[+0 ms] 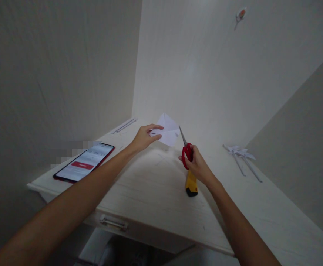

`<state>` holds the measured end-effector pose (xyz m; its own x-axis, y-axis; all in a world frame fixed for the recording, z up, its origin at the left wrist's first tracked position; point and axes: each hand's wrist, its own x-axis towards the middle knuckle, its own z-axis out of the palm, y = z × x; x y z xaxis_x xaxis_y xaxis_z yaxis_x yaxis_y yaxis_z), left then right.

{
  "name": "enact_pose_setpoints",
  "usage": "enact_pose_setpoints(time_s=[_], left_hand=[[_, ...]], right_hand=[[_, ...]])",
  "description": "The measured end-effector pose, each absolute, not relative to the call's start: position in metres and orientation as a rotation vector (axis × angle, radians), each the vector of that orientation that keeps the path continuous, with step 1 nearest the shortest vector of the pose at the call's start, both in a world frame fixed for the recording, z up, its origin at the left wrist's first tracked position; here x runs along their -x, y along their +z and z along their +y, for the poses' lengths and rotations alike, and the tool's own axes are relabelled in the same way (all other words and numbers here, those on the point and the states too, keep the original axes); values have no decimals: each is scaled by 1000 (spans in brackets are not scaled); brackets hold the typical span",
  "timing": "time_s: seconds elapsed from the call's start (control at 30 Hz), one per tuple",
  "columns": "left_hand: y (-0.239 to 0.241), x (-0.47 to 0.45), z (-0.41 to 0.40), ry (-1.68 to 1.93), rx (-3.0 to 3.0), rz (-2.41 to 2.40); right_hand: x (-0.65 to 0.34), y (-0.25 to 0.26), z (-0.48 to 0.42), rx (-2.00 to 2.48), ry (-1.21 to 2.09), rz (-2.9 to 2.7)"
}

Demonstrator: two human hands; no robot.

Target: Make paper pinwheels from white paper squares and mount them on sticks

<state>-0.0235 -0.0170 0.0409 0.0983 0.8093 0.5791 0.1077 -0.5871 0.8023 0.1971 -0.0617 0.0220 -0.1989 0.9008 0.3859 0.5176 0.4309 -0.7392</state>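
Note:
My left hand (pixel 148 135) pinches the left side of a creased white sheet of paper (pixel 169 129) above the desk. Fold lines cross the paper, and a slit shows near my fingers. My right hand (pixel 195 161) grips red-handled scissors (pixel 188 149) by their loops. The blades point up and left, with the tip close to the paper's right edge and apparently together. Beneath my right hand lies a yellow tool with a black end (pixel 191 184), its upper part hidden by the hand; it looks like a utility knife.
A phone with a lit screen (pixel 85 162) lies on the left of the white desk (pixel 150 184). Thin white sticks (pixel 124 126) lie at the back left. At the right are white paper pinwheel shapes on sticks (pixel 240 153). Walls enclose the desk; a drawer handle (pixel 113 223) is in front.

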Motion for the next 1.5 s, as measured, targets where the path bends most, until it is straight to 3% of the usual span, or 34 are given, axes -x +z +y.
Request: enact_pose_setpoints(time_s=[0.17, 0.4, 0.5, 1.5], left_hand=[[44, 26, -16, 1537, -1759, 886], [49, 28, -16, 1592, -1749, 872], [50, 28, -16, 1569, -1718, 855], [50, 19, -25, 1416, -1681, 873]], right_hand=[[-197, 30, -75, 1247, 1053, -1834], [-203, 32, -83, 902, 1851, -1547], [-203, 31, -83, 770, 2045, -1541], [-194, 34, -88, 669, 2190, -1520]])
